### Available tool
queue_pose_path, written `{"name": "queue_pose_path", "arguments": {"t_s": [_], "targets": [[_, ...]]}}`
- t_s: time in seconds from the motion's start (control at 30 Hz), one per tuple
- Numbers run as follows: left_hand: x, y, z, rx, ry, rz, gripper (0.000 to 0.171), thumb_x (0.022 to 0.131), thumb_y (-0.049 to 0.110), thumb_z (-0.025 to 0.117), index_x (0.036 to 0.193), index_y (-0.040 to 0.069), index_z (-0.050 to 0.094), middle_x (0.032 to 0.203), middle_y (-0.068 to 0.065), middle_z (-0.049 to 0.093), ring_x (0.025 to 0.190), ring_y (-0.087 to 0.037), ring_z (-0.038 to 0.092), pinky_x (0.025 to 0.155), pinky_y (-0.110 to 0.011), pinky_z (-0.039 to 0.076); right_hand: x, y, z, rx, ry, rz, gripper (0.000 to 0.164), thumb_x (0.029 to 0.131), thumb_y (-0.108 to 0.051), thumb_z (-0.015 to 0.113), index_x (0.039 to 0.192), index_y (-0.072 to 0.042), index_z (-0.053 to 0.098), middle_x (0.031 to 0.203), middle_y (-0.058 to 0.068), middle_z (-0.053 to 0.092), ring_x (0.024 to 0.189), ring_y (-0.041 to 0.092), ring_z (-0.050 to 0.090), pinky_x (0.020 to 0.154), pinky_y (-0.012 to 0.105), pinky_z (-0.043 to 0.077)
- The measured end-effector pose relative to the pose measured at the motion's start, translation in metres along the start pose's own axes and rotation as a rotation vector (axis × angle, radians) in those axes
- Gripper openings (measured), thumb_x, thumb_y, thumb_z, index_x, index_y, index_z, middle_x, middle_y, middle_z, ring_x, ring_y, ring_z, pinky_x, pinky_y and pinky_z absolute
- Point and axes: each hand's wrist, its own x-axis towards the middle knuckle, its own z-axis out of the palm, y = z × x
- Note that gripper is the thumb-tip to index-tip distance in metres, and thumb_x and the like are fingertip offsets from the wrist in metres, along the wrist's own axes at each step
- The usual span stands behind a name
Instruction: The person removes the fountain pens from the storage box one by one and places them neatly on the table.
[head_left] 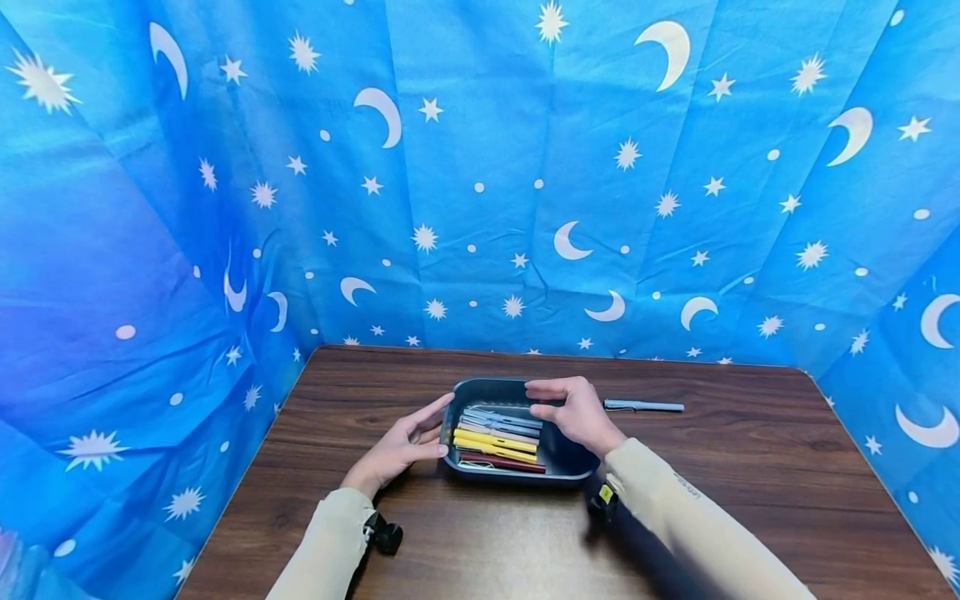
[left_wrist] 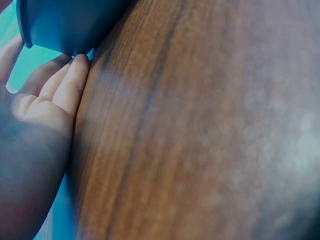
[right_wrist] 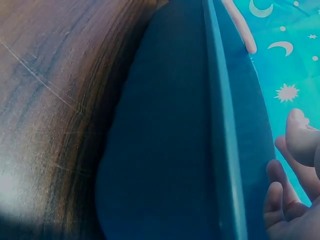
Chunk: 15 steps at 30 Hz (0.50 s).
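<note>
A dark rectangular tray [head_left: 517, 477] rests on the table, with several pens lying side by side in its left part. Among them are blue-grey pens [head_left: 501, 419], yellow pens [head_left: 495, 444] and a dark red pen [head_left: 502, 465]. My left hand [head_left: 401, 446] touches the tray's left side, fingers extended and thumb apart; in the left wrist view its fingertips meet the outer wall. Over the tray's right part is my right hand [head_left: 573, 412], thumb and forefinger apart, with nothing seen between them. In the right wrist view, its fingers [right_wrist: 275, 200] are loosely bent beyond the rim.
One light blue-grey pen [head_left: 643, 406] lies on the wooden table [head_left: 750, 492] to the right of the tray, behind the right wrist. A blue curtain [head_left: 495, 208] with moons and stars hangs behind the table and at both sides.
</note>
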Motion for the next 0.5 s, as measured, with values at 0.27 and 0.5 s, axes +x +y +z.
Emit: {"name": "queue_pose_path", "arguments": {"t_s": [0.27,0.5], "targets": [[-0.0003,-0.0010,-0.0017,0.016,-0.009,-0.005,0.078,0.100,0.012,0.072,0.164,0.038,0.035,0.173,-0.006,0.026,0.155,-0.033,0.036,0.122,-0.037,0.039,0.0070,0.0047,0.0065,-0.086,0.006,-0.002,0.035,0.094,-0.003,0.077,0.129,-0.006,0.076,0.122,0.006,0.077,0.127,0.029,0.066,0.098,0.046,0.061],[0.0006,-0.0044,-0.0034,0.023,-0.010,-0.004,0.077,0.101,0.013,0.071,0.164,0.039,0.035,0.173,-0.006,0.026,0.155,-0.033,0.036,0.124,-0.044,0.035,0.0102,0.0064,0.0106,-0.111,0.006,0.046,0.034,0.093,-0.003,0.078,0.127,-0.006,0.077,0.118,0.007,0.079,0.122,0.029,0.069,0.098,0.048,0.061]]}}
